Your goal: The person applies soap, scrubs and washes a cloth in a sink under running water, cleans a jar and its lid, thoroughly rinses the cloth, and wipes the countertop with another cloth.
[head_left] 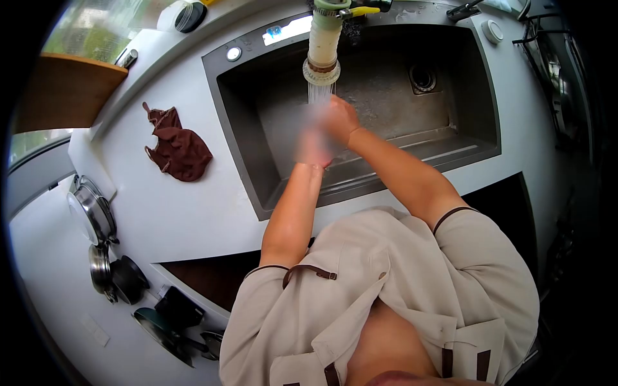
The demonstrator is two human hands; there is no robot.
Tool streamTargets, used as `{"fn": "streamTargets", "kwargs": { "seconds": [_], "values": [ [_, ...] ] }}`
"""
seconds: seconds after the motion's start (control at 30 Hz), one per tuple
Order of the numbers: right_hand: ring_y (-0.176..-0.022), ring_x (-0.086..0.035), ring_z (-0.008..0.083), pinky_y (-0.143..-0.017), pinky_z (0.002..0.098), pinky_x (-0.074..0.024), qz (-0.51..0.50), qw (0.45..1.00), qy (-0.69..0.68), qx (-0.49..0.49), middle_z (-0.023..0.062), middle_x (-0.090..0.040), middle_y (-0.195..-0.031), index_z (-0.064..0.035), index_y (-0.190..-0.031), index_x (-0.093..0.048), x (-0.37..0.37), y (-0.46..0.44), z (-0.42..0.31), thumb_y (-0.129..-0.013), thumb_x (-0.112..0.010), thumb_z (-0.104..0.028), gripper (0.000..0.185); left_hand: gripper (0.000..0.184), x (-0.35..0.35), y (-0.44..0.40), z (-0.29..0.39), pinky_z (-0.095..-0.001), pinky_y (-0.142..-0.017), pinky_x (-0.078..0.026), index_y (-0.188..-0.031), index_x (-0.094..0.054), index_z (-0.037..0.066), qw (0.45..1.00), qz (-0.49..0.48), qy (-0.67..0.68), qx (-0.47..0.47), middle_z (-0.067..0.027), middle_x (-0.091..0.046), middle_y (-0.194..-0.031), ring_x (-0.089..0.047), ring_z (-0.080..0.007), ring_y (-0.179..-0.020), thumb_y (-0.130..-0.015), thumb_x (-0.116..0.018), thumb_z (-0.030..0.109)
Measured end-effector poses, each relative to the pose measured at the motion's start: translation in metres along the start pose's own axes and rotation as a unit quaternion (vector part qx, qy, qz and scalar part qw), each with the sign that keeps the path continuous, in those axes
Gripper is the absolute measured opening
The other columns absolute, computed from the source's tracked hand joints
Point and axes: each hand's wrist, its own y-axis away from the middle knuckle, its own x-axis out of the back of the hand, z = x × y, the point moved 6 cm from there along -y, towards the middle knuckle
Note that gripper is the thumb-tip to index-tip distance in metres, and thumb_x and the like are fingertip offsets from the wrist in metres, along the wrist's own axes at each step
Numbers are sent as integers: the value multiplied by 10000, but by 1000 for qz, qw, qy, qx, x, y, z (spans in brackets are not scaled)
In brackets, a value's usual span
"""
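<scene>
Water runs in thin streams from the pale faucet hose (323,48) over the dark grey sink (373,122). Below its ribbed spout, my left hand (311,140) is in the stream, a blur from wrist to fingertips. My right hand (340,119) lies against it, bent at the wrist, its fingers partly lost in the same blur. Whether anything is between the two hands I cannot make out. A crumpled dark brown cloth (177,145) with a thin strap rests on the white counter (193,222), left of the sink.
A yellow lever (362,11) sticks out beside the faucet's top. The drain (423,78) is at the sink's far right. Several pots (95,209) and pans (164,331) stand at lower left. A dark rack (547,48) is at the right, near a small white lid (492,31).
</scene>
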Motion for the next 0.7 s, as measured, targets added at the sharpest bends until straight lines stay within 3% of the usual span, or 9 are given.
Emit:
{"fn": "streamTargets", "kwargs": {
  "seconds": [0.1,0.23,0.3,0.37,0.4,0.5,0.57,0.67,0.7],
  "values": [
    [-834,-612,327,-705,432,-500,44,997,-54,43,92,-627,-871,-130,-778,-636,-26,27,-21,-743,-638,-352,226,319,1,2,5,-316,-864,-475,-1154,-543,69,999,-30,14,6,-42,-586,-1104,-564,-167,-1009,-941,-488,300],
    [-862,-604,362,-723,446,-491,66,969,-51,231,127,-631,-879,-124,-795,-638,-18,58,-58,-760,-623,-347,227,434,98,-44,-4,-398,-910,-474,-1190,-531,58,984,-104,94,-114,-84,-599,-1149,-580,-234,-1052,-933,-465,401],
    [-877,-601,380,-732,453,-487,65,992,-61,89,144,-633,-883,-121,-804,-639,-27,11,-9,-768,-616,-344,227,463,76,-33,0,-419,-921,-473,-1199,-527,55,977,-120,113,-137,-95,-602,-1160,-585,-251,-1063,-930,-459,426],
    [-891,-597,398,-741,459,-483,63,989,-122,-54,162,-635,-887,-118,-812,-640,-28,-23,38,-776,-609,-341,229,474,-7,3,15,-408,-912,-478,-1194,-533,68,994,12,-48,-95,-93,-609,-1144,-594,-253,-1040,-912,-481,445],
    [-892,-593,411,-741,463,-480,68,986,-133,-72,182,-631,-889,-111,-810,-630,-19,-21,35,-779,-610,-331,223,436,-9,-1,16,-352,-906,-459,-1205,-514,62,997,-11,-44,-65,-59,-564,-1149,-550,-193,-1053,-938,-478,405],
    [-881,-590,408,-742,465,-482,70,979,-169,-93,190,-616,-897,-112,-841,-620,-16,0,12,-783,-606,-323,219,452,11,-13,20,-368,-917,-451,-1180,-523,69,999,30,8,8,-71,-564,-1163,-544,-210,-1074,-951,-433,448],
    [-877,-589,394,-743,465,-485,114,968,-202,-96,177,-598,-894,-117,-875,-608,-34,19,3,-784,-613,-317,219,465,33,-18,16,-369,-916,-441,-1165,-530,82,999,-51,18,3,-57,-570,-1157,-539,-220,-1071,-955,-405,478],
    [-890,-594,377,-757,459,-487,106,976,-73,175,169,-597,-908,-114,-886,-602,-10,44,-40,-791,-632,-343,250,410,29,-16,18,-348,-742,-514,-1033,-571,115,974,-110,-170,-103,-43,-608,-935,-610,-203,-832,-934,-396,473],
    [-890,-594,377,-757,459,-487,104,977,-75,173,169,-597,-908,-114,-886,-602,-7,35,-30,-791,-632,-343,250,362,32,-12,13,-329,-649,-483,-991,-560,128,985,-63,-160,-28,-26,-599,-890,-596,-184,-785,-937,-406,451]
  ]
}}
